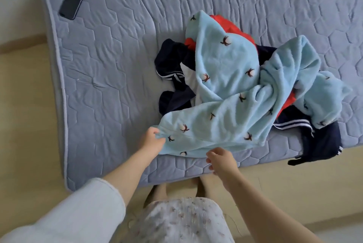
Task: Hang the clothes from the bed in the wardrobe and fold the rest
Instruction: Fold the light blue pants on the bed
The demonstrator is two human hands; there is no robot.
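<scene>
Leftmost, a dark phone (72, 2) lies on the quilted bed (121, 50), well apart from the clothes and out of my way. Moving right, my left hand (152, 138) makes the nearer grip: its fingers pinch the near-left corner of the light blue fleece garment (231, 89), right at the hem. From that corner the fleece runs away from me and to the right, its long axis slanting from the near-left hem up toward the far-right of the pile, where it drapes over everything else. My right hand (221, 159) comes next, just beside the same hem further along; its fingers are loosely curled and I see nothing held in them, so I take that grip as empty, touching the edge at most. The coming move, as I judge it, turns on this: both hands sit at the near hem, so the garment has to be drawn toward me and lifted clear of what lies beneath.

Counting: one phone, one blue fleece piece on top, and under it a red garment (230, 26) showing at the far side and again lower right, which I take as one piece. The navy clothes with white stripes (172, 66) show at the left and lower right; whether they make one garment or two I cannot tell.
</scene>
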